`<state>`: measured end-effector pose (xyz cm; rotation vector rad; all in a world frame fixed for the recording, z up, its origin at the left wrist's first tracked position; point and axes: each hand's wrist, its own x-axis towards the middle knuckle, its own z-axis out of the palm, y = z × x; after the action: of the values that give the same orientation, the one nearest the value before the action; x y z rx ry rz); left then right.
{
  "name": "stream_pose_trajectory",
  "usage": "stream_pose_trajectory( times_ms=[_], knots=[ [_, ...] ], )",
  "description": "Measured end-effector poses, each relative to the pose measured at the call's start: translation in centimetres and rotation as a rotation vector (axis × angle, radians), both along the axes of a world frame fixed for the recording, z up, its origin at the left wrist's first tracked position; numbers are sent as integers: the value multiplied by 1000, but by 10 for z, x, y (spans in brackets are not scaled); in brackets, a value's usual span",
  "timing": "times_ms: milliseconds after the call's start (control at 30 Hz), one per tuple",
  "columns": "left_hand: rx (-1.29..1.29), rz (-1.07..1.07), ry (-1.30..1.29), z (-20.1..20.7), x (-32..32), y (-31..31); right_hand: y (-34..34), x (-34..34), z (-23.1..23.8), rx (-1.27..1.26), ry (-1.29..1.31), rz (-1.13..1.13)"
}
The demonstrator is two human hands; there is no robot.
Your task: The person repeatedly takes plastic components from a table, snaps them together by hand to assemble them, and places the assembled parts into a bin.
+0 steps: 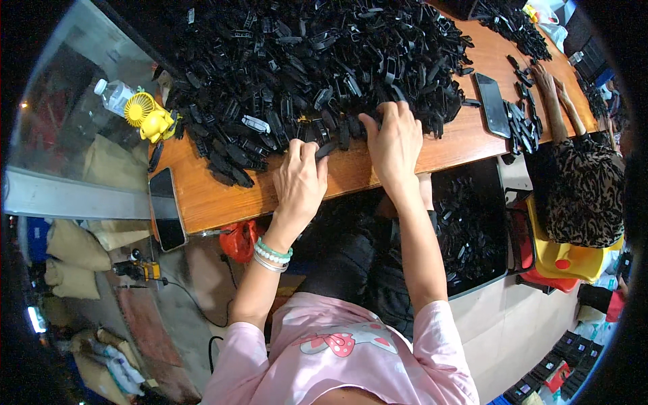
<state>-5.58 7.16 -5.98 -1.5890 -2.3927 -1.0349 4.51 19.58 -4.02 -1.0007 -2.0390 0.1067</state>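
Note:
A big heap of small black plastic parts covers much of the wooden table. At the heap's near edge, my left hand is closed, with a small dark elongated plastic part pinched between thumb and fingers. My right hand lies over the near edge of the heap, a little to the right. Its thumb stands apart from the fingers, which reach onto the black parts; I see nothing held in it.
A yellow fan and clear bottle stand left. One phone lies at the left corner, another at right. A co-worker's hands rest near more parts. Below the table, a black bin holds parts.

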Motion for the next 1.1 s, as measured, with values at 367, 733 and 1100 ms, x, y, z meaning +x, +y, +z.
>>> stream_pose_trajectory(
  times_ms=[367,733,1100],
  knots=[
    [199,-27,-565,-20,-1,-32,9,4,-17,85,-135,173],
    [338,-164,-1022,10,17,-53,-31,32,-19,-204,285,445],
    [100,-316,-685,24,22,-60,-79,71,-1,-719,255,856]
  ],
)
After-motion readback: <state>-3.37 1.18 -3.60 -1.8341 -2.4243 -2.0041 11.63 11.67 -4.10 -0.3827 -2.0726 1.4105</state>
